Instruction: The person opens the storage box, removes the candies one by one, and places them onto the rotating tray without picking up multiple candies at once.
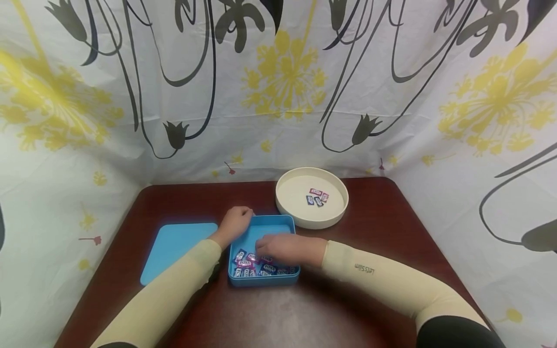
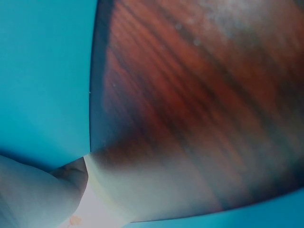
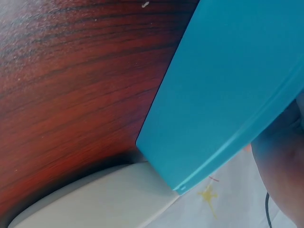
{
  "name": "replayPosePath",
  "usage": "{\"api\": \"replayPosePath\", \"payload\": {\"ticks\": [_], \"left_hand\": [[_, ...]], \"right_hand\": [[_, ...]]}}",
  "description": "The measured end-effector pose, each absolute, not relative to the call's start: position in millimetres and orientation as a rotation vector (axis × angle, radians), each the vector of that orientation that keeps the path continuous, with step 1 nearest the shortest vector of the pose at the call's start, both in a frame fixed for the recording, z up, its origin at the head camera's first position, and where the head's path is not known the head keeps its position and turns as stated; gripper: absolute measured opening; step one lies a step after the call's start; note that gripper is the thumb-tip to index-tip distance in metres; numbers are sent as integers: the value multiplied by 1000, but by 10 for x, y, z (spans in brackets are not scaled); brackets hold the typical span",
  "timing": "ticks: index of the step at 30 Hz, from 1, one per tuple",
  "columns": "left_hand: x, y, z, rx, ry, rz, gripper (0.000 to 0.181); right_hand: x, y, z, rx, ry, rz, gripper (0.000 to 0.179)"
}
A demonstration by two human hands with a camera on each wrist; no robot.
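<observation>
A blue open box [image 1: 264,281] holds many small printed packets [image 1: 245,264], dark blue and pink, gathered at its near end. My left hand [image 1: 235,223] grips the box at its far left corner; in the left wrist view that hand [image 2: 40,192] lies against the blue wall [image 2: 45,80]. Reaching in from the right side, my right hand [image 1: 280,249] is bent down over the packets, slightly blurred, its fingertips hidden. I cannot tell whether it holds a packet. Only part of the right hand [image 3: 280,166] shows past the box wall [image 3: 223,90] in the right wrist view.
A round cream tray [image 1: 285,212] stands behind the box to the right, with several packets [image 1: 318,201] lying in it. On the left lies a flat blue lid [image 1: 174,251], partly behind my left forearm. Patterned cloth [image 1: 270,159] surrounds the dark red table [image 1: 370,212].
</observation>
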State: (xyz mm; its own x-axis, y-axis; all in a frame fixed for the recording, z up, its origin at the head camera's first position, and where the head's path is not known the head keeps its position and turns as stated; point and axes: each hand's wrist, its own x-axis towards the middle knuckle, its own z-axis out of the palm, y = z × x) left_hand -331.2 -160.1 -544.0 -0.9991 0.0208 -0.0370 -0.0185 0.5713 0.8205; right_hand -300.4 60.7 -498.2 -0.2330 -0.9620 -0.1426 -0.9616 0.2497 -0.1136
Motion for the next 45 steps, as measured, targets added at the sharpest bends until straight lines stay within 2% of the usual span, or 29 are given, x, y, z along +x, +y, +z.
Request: {"api": "replayPosePath", "payload": {"ticks": [7, 32, 45], "left_hand": [[-3306, -1596, -5434, 3, 2748, 1437, 34], [-3310, -1583, -5426, 9, 2750, 1434, 39], [-3312, -1584, -5427, 22, 2734, 1470, 43]], "right_hand": [[-3006, 583, -5002, -1822, 2323, 0, 32], [-3107, 504, -5033, -1564, 2344, -16, 24], [-3105, 473, -4997, -1380, 2367, -105, 29]]}}
